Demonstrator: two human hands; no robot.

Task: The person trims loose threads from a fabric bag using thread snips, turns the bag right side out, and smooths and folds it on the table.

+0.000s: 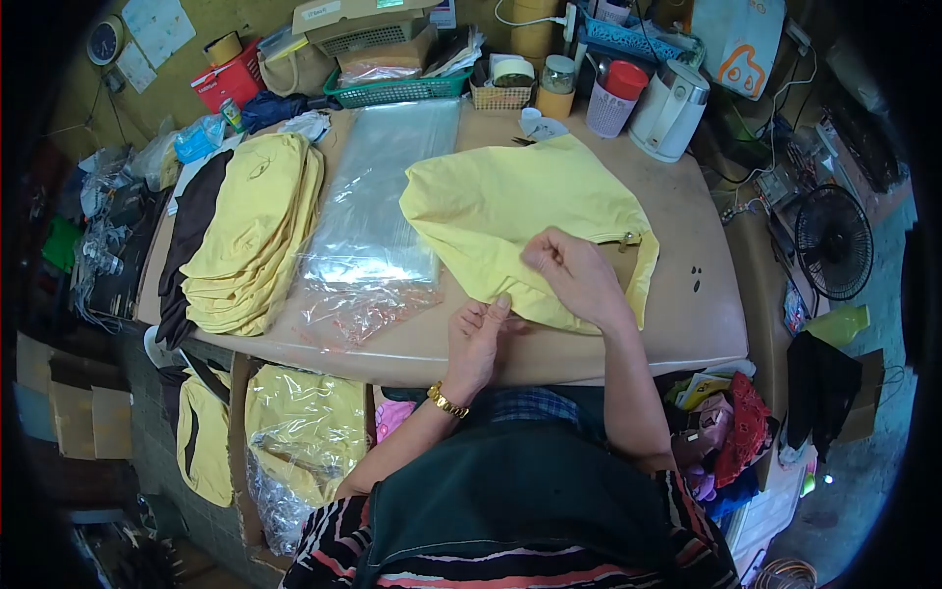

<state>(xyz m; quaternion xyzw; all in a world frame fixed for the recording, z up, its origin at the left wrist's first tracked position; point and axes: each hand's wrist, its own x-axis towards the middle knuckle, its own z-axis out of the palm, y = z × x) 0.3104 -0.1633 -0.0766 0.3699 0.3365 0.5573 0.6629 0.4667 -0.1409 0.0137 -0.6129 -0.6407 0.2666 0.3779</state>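
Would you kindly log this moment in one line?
left hand: on yellow fabric, near edge | right hand: over fabric | clear plastic: left of fabric

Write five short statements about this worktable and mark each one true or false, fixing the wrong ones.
1. The left hand touches the near edge of the spread yellow cloth. True.
2. The gold-coloured band is on the right wrist. False: the gold-coloured band is on the left wrist.
3. Clear plastic sleeves lie between the stack of folded yellow cloths and the spread yellow cloth. True.
4. The electric kettle stands at the near left corner of the table. False: the electric kettle is toward the far right of the table.
5. A black fan is to the right of the table. True.
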